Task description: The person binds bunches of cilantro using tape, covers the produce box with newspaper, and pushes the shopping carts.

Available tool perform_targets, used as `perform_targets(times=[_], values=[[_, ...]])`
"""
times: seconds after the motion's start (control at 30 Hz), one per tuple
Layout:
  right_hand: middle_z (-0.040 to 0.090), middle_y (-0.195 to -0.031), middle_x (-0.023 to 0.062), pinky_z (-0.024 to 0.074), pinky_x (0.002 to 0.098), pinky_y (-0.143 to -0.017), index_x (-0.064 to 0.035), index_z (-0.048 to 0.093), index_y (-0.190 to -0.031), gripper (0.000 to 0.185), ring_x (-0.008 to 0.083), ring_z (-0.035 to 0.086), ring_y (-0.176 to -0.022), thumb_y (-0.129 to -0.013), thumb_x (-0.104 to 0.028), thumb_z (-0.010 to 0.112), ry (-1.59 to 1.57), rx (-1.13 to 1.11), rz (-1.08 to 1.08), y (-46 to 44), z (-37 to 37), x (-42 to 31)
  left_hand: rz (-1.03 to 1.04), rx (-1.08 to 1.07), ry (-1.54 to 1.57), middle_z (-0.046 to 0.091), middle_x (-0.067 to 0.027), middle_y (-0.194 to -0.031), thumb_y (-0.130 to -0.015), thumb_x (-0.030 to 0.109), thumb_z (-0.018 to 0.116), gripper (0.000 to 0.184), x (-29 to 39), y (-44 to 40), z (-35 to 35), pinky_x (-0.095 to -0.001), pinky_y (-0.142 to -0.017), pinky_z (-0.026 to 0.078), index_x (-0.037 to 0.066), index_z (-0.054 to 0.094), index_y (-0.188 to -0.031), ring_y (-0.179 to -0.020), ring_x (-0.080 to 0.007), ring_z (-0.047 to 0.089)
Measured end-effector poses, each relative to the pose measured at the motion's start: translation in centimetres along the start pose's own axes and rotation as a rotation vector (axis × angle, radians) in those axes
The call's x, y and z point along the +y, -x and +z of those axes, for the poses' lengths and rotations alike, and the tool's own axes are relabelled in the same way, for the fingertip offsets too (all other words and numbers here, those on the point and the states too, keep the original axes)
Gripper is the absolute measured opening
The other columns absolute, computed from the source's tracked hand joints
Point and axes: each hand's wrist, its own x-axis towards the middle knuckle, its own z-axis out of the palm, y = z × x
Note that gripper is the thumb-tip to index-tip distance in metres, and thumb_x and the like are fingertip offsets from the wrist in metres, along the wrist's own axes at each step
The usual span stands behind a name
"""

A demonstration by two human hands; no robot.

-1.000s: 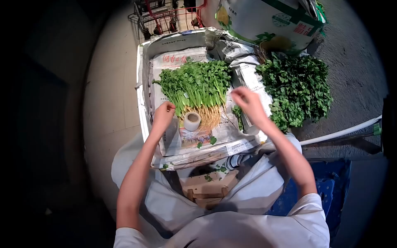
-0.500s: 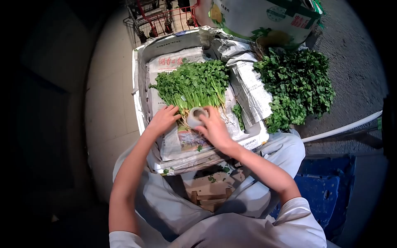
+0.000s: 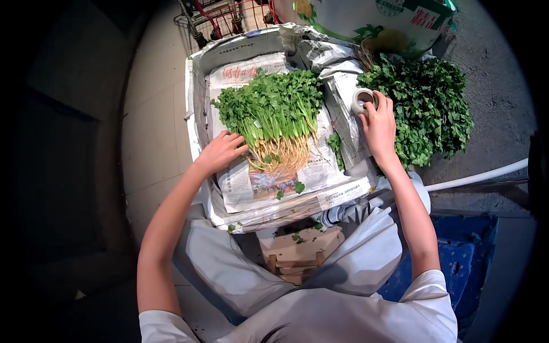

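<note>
A roll of clear tape [image 3: 355, 104] is in my right hand [image 3: 380, 128], gripped by the thumb and fingers at the right rim of the newspaper-lined box [image 3: 349, 197]. Inside the box lies a row of leafy green herbs [image 3: 274, 106], leaves toward the far side and pale roots [image 3: 289, 153] toward me. My left hand [image 3: 220, 153] rests at the left edge of the stems, its fingers loosely bent and apart, with nothing visible in them. A sheet of newspaper [image 3: 240, 191] shows under the roots.
A thick pile of darker greens [image 3: 426, 108] lies just right of the box. Behind stands a large printed bag [image 3: 337, 17], with a red wire cart [image 3: 246, 14] beside it. A white pipe [image 3: 480, 174] and a blue plastic crate [image 3: 446, 260] are at the right.
My right hand has carried the tape roll from over the roots to the right rim of the box, uncovering the roots. My left hand stays near the left edge of the stems.
</note>
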Motion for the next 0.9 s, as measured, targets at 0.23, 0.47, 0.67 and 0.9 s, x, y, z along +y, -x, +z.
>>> perform_targets(times=[0.23, 0.47, 0.67, 0.9], values=[[0.046, -0.114, 0.0154, 0.0425, 0.0379, -0.082, -0.0002, 0.055, -0.088, 0.024, 0.0306, 0.045, -0.103, -0.068, -0.007, 0.066, -0.158, 0.014, -0.075, 0.3, -0.1, -1.2, -0.021, 0.134, -0.08, 0.046, -0.0068, -0.114, -0.076, 0.009, 0.049, 0.037, 1.4, -2.5, 0.7, -0.0361, -0.095, 0.032, 0.013, 0.049, -0.113, -0.108, -0.0214, 0.043], [0.049, -0.11, 0.0142, 0.0422, 0.0373, -0.083, 0.0007, 0.056, -0.086, 0.021, 0.0297, 0.046, -0.102, -0.068, -0.004, 0.065, -0.103, 0.062, -0.002, -0.5, -0.3, -0.5, 0.089, 0.015, -0.108, 0.045, -0.0039, -0.116, -0.078, 0.012, 0.048, 0.029, -0.1, -2.8, 0.8, -0.0354, -0.096, 0.032, 0.014, 0.05, -0.106, -0.109, -0.02, 0.043], [0.049, -0.109, 0.0136, 0.0405, 0.037, -0.084, 0.0004, 0.056, -0.088, 0.024, 0.0293, 0.046, -0.102, -0.068, -0.008, 0.067, -0.017, 0.0, 0.008, -0.2, 0.2, 0.0, 0.101, -0.023, -0.057, 0.047, -0.0022, -0.108, -0.077, 0.01, 0.047, 0.028, -0.6, -3.6, 0.5, -0.0331, -0.091, 0.035, 0.015, 0.05, -0.104, -0.101, -0.0181, 0.045], [0.05, -0.105, 0.0135, 0.0394, 0.0372, -0.083, -0.0017, 0.057, -0.089, 0.023, 0.0286, 0.046, -0.1, -0.072, -0.014, 0.066, -0.116, 0.06, 0.035, -0.3, 0.0, -0.1, 0.212, -0.041, -0.05, 0.047, -0.0012, -0.105, -0.08, 0.012, 0.046, 0.025, -1.9, -4.1, 0.7, -0.0313, -0.091, 0.034, 0.018, 0.051, -0.104, -0.102, -0.0166, 0.044]])
